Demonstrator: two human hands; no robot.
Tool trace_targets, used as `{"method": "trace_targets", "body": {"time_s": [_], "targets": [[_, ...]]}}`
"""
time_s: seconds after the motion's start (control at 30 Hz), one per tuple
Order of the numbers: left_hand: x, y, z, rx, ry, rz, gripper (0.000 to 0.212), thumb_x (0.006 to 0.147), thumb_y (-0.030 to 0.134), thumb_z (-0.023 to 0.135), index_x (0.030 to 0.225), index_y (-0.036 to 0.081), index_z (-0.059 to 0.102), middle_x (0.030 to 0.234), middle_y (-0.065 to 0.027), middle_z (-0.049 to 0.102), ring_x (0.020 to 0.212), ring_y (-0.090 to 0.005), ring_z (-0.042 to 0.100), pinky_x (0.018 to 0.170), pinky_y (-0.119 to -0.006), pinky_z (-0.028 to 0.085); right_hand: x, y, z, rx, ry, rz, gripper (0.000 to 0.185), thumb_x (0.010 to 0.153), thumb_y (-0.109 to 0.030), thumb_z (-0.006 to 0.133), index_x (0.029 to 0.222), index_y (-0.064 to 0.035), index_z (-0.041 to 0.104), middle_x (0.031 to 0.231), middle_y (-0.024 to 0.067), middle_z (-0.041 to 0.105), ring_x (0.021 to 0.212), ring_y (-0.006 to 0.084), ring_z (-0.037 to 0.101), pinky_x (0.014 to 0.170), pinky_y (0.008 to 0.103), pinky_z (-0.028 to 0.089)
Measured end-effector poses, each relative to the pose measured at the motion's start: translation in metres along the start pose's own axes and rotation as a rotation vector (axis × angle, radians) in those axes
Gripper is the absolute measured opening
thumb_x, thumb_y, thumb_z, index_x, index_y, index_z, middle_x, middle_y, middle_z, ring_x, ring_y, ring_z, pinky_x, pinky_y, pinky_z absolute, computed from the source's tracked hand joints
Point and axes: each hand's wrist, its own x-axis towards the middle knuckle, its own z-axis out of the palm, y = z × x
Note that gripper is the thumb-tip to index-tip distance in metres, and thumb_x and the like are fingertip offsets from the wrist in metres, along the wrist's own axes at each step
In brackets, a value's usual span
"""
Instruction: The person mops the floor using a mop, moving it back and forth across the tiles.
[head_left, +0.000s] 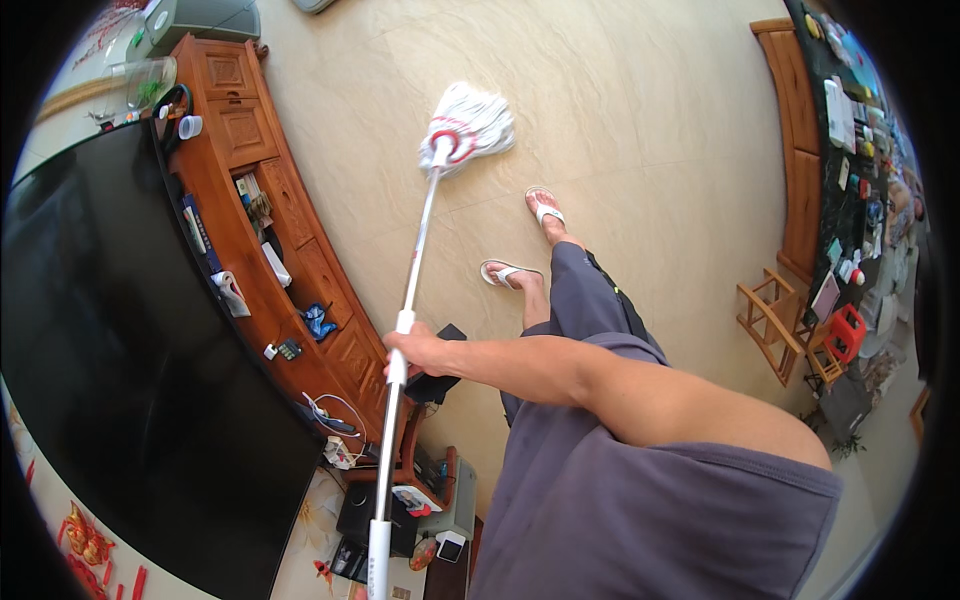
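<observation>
My right hand (421, 351) grips a mop handle (390, 427) at its white plastic collar. At the bottom edge a sliver of my left hand (361, 593) shows against the handle's white upper grip; the rest of it is out of view. The handle is metal and white plastic and slopes up to a mop head (471, 126) with white strands and a red ring. Its strands lie fanned out on the beige tile floor (600, 112), ahead of my feet in white flip-flops (551, 214).
Along the left runs a carved wooden TV cabinet (292, 247) with a large black television (150, 360). A black box-like object (439, 375) is beside my right hand. At the right stand a wooden bench (799, 150), a wooden stool (772, 326), a red plastic stool (846, 334) and a cluttered dark table (840, 187).
</observation>
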Motion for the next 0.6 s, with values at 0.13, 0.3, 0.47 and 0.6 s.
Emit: {"method": "trace_targets", "body": {"time_s": [0.13,0.3,0.47,0.6], "targets": [[0.041,0.018,-0.014,0.360,-0.026,0.475,0.037,0.089,0.027,0.055,0.101,-0.008,0.059,0.094,-0.0205,0.061,0.080,-0.0288,0.062,0.068,-0.039,0.053,0.000,-0.038,0.006,0.065,-0.108,-0.045,0.019,0.087,-0.016,0.055,0.096,-0.0024,0.045,0.072,0.0098,0.060,0.061,0.0260,0.066,0.048,0.0416,0.054],[0.049,0.075,0.090,-0.428,-0.118,0.153,0.031,0.087,0.018,0.052,0.100,-0.010,0.057,0.075,-0.0210,0.060,0.065,-0.0317,0.063,0.058,-0.040,0.057,-0.005,-0.120,-0.077,0.188,0.015,-0.173,0.017,0.086,-0.015,0.052,0.094,-0.0012,0.048,0.075,0.0116,0.061,0.067,0.0293,0.067,0.065,0.0508,0.057],[0.010,0.065,0.201,-0.839,-0.616,0.007,0.041,0.082,0.025,0.056,0.102,-0.011,0.055,0.087,-0.0255,0.065,0.085,-0.0380,0.067,0.083,-0.046,0.053,-0.007,-0.226,-0.240,0.160,0.188,-0.220,0.019,0.084,-0.014,0.050,0.096,0.0001,0.046,0.079,0.0178,0.060,0.076,0.0329,0.064,0.070,0.0501,0.054],[-0.014,0.030,0.217,-0.865,-0.689,-0.098,0.032,0.084,0.017,0.052,0.096,-0.012,0.058,0.087,-0.0261,0.065,0.084,-0.0348,0.066,0.089,-0.052,0.049,0.029,-0.217,-0.264,0.274,0.485,-0.351,0.013,0.083,-0.010,0.050,0.083,0.0030,0.051,0.059,0.0131,0.050,0.054,0.0302,0.057,0.048,0.0491,0.050]]}}
